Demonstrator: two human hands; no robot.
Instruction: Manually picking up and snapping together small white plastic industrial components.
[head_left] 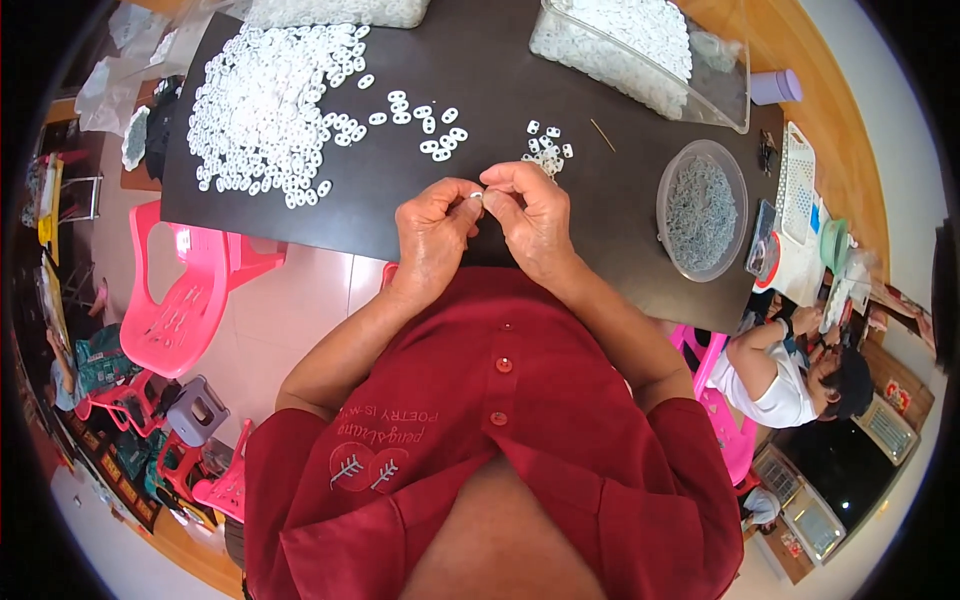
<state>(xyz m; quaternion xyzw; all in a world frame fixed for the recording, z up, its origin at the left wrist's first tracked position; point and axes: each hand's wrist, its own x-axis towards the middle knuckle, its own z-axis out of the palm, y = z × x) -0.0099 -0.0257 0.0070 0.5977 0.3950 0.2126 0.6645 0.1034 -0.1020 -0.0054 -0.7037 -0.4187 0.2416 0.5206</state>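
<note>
Both hands meet at the near edge of the dark tabletop [500, 80], right at picture centre. The left hand [432, 235] and the right hand [535, 215] are pressed fingertip to fingertip, and between them they pinch a small white plastic piece [477, 198], held just above the tabletop edge. Thumbs and forefingers curl tight around it; most of the piece is hidden, only a sliver shows.

At one o'clock from the hands, close by, sits a little cluster of white pieces [547, 150]. At eleven o'clock a loose scatter of white rings [425, 120] trails toward the big heap of white pieces [270, 100], spread wide across the far left of the tabletop. A thin stick [602, 135] lies at one o'clock, a bit beyond the cluster.

Out at three o'clock stands a round clear bowl [702, 210] filled with small grey parts. At one o'clock, far back, a clear plastic bin [725, 80] is piled with white pieces. A pink plastic chair [185, 290] stands at nine o'clock, off the tabletop. At four o'clock, lower right, another person in a white shirt [775, 385] sits apart.
</note>
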